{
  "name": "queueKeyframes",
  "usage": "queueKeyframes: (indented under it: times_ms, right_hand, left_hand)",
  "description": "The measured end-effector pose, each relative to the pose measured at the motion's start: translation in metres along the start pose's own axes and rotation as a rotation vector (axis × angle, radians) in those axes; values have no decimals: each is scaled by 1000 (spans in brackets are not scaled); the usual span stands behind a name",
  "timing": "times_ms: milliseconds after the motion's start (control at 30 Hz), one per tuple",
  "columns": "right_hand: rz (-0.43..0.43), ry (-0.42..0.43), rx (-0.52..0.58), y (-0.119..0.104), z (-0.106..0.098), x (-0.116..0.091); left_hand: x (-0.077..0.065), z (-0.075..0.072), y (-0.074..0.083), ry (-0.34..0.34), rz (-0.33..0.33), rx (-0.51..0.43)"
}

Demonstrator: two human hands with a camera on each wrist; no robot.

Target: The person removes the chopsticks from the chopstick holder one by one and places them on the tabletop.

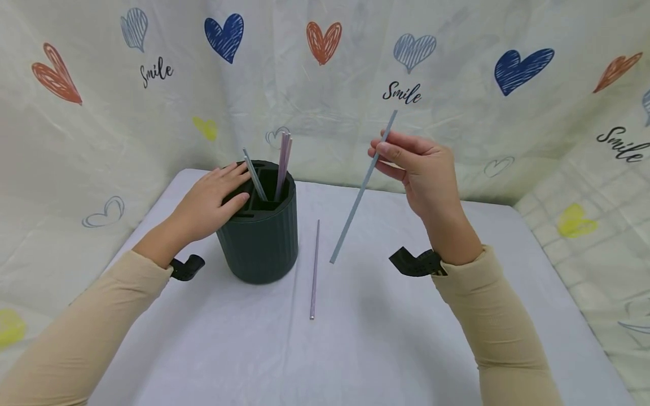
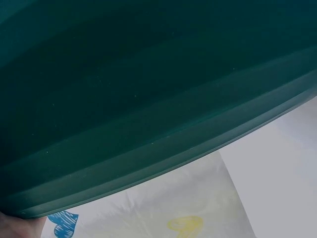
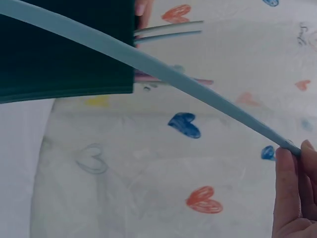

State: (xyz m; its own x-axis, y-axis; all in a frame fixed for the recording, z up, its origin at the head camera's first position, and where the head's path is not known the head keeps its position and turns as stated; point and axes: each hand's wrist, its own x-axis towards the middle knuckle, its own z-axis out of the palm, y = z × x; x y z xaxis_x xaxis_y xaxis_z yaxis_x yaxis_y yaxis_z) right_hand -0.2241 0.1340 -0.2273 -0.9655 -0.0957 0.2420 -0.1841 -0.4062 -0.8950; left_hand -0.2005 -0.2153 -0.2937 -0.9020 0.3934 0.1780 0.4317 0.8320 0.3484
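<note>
A dark green ribbed pen holder with several compartments stands upright on the table. My left hand rests across its left rim, the fingers laid out over the top and the thumb at the near side. Raised to the right of the holder, my right hand pinches a thin light-blue stick near its upper end between thumb and fingers. The stick slants down to the left, above the table. Light-blue sticks and pink sticks lean inside the holder's right part.
One pinkish stick lies on the white-covered table, just right of the holder. Behind the table and at its sides hangs a pale curtain printed with hearts and "Smile" lettering.
</note>
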Motion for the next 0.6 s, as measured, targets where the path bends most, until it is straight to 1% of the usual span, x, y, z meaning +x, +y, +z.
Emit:
queueKeyframes:
  times_ms: [167,333,467,600]
  right_hand:
    - [205,-19,-82,31,-19,7]
    - [406,-14,-139,65,-35,13]
    - [512,6,-180,89,-45,15]
    - [577,31,-193,108,-50,16]
  left_hand:
    - [0,0,1,-3,-3,-2]
    - [0,0,1,-4,-5,-2]
    - [0,0,1,-3,-6,-3]
    - [-1,1,0,-5,-8,-3]
